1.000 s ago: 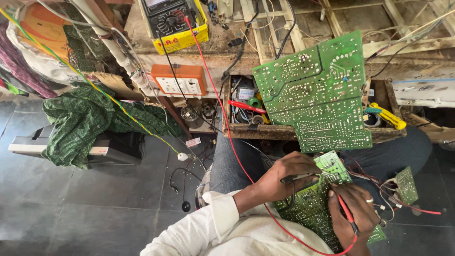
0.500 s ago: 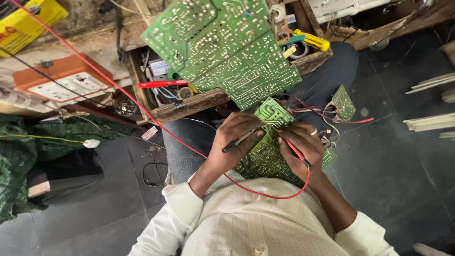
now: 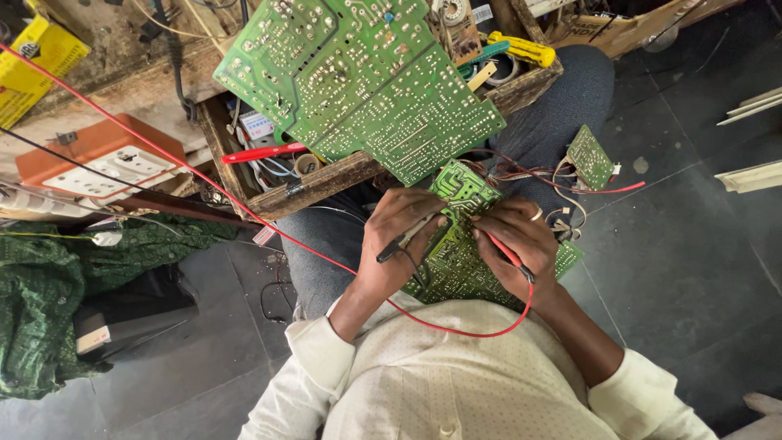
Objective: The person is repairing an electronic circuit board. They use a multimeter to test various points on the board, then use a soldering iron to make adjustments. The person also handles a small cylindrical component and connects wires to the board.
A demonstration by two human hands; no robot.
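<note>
Risk of a probe tip skidding across the crowded solder side of the green circuit board [image 3: 456,244] on the lap, tilted and unclamped; risk too of snagging the red lead [image 3: 456,326] looped under the wrists. Left hand [image 3: 399,236] pinching black probe [image 3: 407,238], right hand [image 3: 513,244] pinching red probe [image 3: 507,254], both tips on the board

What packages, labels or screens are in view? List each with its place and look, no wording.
Yellow box: top left corner, flat, yellow with dark print.
White label: in the wooden tray under the large green board, small rectangle, red and blue marks.
White tag: lower left on a black case, small with red print.
No screens.
</note>
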